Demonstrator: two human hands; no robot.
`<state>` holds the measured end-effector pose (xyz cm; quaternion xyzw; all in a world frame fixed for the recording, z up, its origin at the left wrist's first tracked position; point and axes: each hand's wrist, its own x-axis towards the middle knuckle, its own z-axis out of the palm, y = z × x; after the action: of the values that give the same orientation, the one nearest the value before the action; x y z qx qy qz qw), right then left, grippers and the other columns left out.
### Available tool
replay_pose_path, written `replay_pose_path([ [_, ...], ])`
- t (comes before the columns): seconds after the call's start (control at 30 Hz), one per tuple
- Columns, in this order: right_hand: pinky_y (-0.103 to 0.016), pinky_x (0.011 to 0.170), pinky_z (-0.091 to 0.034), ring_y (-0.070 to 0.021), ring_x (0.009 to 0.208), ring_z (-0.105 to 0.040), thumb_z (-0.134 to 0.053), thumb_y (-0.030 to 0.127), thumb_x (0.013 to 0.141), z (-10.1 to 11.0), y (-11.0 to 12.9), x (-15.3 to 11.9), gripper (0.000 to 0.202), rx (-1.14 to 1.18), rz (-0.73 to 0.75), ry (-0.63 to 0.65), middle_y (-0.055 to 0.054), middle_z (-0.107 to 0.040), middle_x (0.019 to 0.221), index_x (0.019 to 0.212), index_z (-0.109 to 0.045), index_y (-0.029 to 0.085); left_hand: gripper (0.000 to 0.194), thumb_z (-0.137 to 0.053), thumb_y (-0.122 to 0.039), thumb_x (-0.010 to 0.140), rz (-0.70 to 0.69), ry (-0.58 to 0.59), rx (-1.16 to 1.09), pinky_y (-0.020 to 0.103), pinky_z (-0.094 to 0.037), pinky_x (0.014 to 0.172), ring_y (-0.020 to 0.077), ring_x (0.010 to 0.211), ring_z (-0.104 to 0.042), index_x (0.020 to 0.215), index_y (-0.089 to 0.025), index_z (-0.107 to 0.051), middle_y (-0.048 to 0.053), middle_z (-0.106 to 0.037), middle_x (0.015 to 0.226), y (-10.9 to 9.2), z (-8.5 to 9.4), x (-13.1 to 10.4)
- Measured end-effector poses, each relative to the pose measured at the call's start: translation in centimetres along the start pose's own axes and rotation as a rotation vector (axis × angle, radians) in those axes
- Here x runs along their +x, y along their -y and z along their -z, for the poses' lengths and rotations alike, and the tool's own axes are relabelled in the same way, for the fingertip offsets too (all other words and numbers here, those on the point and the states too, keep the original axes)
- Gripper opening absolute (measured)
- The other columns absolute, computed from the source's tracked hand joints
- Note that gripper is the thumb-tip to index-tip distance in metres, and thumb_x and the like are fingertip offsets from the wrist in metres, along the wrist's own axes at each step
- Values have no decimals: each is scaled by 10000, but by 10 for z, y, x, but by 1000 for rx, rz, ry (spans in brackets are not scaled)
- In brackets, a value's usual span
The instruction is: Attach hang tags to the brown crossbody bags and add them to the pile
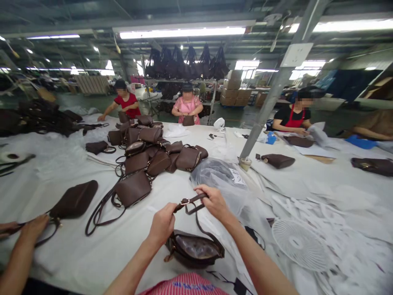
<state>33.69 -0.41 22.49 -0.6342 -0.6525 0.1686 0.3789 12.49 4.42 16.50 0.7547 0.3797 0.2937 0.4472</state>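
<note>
A brown bag (196,250) lies on the white table just in front of my body, its top open and a clear plastic lining or wrap showing inside. Its brown strap (199,198) is stretched above it between my hands, with a metal buckle (185,201) near the left one. My left hand (162,223) is closed round the strap beside the buckle. My right hand (213,201) pinches the strap farther right, where a loop hangs down.
Brown bags (139,162) are piled ahead on the left. Another person's hands (36,229) hold a strap at far left. A clear plastic bundle (215,176), a post (264,98) and a white fan (299,243) stand ahead and right. Other people work across the table.
</note>
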Motion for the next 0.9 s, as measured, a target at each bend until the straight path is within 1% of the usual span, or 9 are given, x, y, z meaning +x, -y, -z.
replay_pose_path([
  [0.17, -239, 727, -440, -160, 820, -630, -386, 215, 922, 68, 18, 19, 263, -296, 101, -113, -32, -700, 893, 997, -636, 187, 79, -525, -237, 725, 161, 151, -86, 262, -359, 633, 178, 628, -487, 726, -203, -597, -7, -539, 628, 51, -15, 2],
  [0.3, -228, 720, -422, -165, 842, -631, -404, 195, 916, 108, 20, 21, 250, -565, 133, -211, -60, -703, 926, 961, -648, 173, 128, -491, -296, 737, 282, 82, -78, 261, -335, 578, 177, 568, -457, 777, -209, -575, -35, -471, 568, 93, -23, -4],
  [0.43, -241, 667, -409, -176, 754, -627, -419, 294, 933, 155, 20, 16, 262, -624, 106, -493, -53, -696, 823, 911, -655, 183, 133, -445, -258, 748, 252, 59, 42, 285, -372, 652, 202, 664, -512, 806, -215, -556, -10, -532, 656, 112, -11, -3],
  [0.5, -248, 623, -388, -179, 688, -611, -423, 324, 933, 174, 26, 13, 274, -654, 78, -579, -44, -678, 753, 883, -657, 191, 117, -457, -230, 742, 214, 103, 108, 296, -381, 698, 214, 729, -542, 796, -215, -559, 10, -574, 712, 103, -3, 0],
  [0.6, -250, 579, -355, -174, 632, -590, -422, 326, 934, 186, 43, 16, 274, -689, 72, -577, -35, -662, 711, 873, -659, 200, 235, -537, -154, 668, 111, 178, 174, 302, -379, 766, 225, 825, -565, 886, -220, -594, 29, -630, 828, 62, -3, 9],
  [0.67, -249, 577, -350, -175, 638, -596, -414, 320, 937, 186, 58, 23, 276, -691, 89, -550, -35, -662, 714, 884, -658, 202, 382, -609, -129, 622, 12, 275, 118, 297, -383, 799, 221, 861, -568, 992, -224, -600, 30, -648, 887, 26, -15, 17],
  [0.73, -250, 583, -356, -181, 656, -608, -406, 317, 936, 187, 72, 31, 281, -701, 111, -530, -39, -668, 725, 895, -658, 200, 277, -645, -171, 648, -54, 411, -35, 269, -405, 727, 186, 774, -562, 920, -206, -608, 13, -630, 812, -5, -34, 24],
  [0.8, -253, 593, -367, -187, 671, -620, -403, 316, 931, 192, 77, 34, 285, -720, 127, -507, -48, -682, 751, 905, -660, 197, 114, -617, -248, 728, 15, 480, -265, 239, -403, 594, 136, 598, -522, 811, -179, -581, -19, -566, 653, -22, -51, 30],
  [0.9, -261, 604, -399, -199, 691, -637, -426, 316, 894, 199, 60, 15, 264, -736, 98, -420, -62, -700, 786, 922, -661, 199, 156, -597, -289, 783, 212, 276, -689, 213, -370, 480, 96, 450, -458, 727, -169, -514, -44, -511, 543, -19, -51, 41],
])
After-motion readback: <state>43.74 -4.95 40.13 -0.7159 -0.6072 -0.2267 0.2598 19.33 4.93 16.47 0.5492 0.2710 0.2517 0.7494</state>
